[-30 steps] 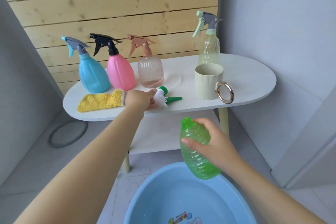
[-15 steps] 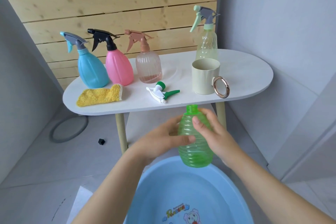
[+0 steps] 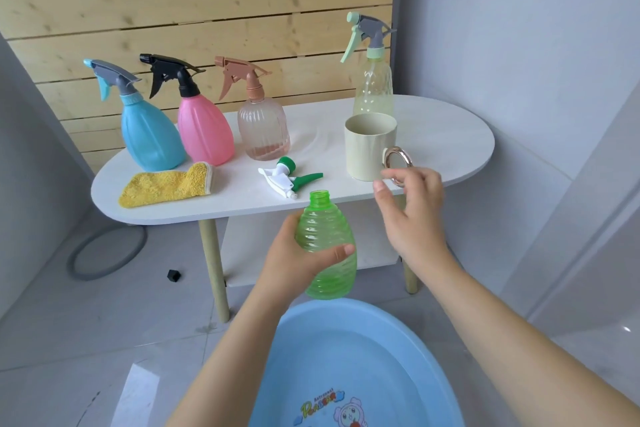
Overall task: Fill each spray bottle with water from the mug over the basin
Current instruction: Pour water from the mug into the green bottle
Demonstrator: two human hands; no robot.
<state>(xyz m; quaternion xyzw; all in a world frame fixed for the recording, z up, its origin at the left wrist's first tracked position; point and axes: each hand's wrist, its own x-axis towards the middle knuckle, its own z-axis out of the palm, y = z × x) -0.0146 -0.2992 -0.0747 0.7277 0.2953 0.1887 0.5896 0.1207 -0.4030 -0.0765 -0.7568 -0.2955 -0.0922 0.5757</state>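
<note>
White oval table (image 3: 450, 135) w/ pale wooden legs (image 3: 216, 270) & a lower shelf (image 3: 249, 253) sits mid-frame. Behind it, 12 o'clock, a light pine plank wall (image 3: 194, 11) w/ dark horiz. gaps. Grey plain walls at 9 & 3 o'clock. Floor: glossy pale grey tiles (image 3: 104, 340), soft daylight glare approx. 7 o'clock. Grey hose loop (image 3: 104, 253) & a small black cube (image 3: 174, 275) on floor at 9 o'clock.

Her left hand (image 3: 294, 253) is wrapped round the green bottle (image 3: 327, 246), thumb across its front, while the right hand (image 3: 412, 208) hovers just beside it, fingers loosely spread.
</note>
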